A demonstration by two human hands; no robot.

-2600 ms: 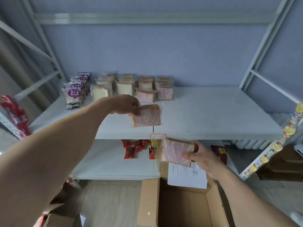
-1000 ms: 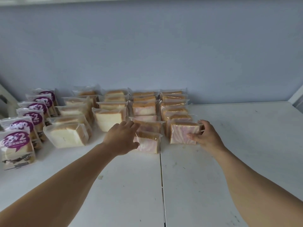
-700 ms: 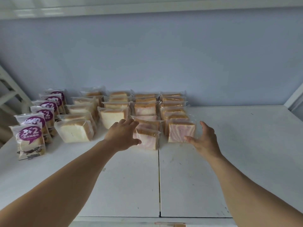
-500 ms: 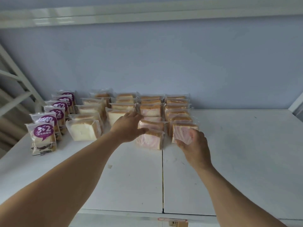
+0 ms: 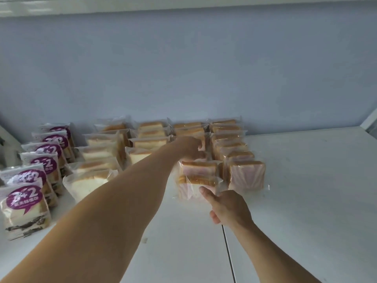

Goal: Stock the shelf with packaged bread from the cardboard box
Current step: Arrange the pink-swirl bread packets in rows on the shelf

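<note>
We see a white shelf (image 5: 306, 201) with a dark seam running front to back. Rows of wrapped bread packs (image 5: 228, 139) stand at its back, pink-striped ones (image 5: 246, 176) in front. Pale bread packs (image 5: 98, 152) sit left of them, and purple-labelled packs (image 5: 26, 203) line the left edge.

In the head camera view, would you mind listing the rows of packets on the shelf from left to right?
Purple-label packets → two rows of plain white bread packets → the pink swirl row both hands are touching → the rightmost pink swirl row.
</note>
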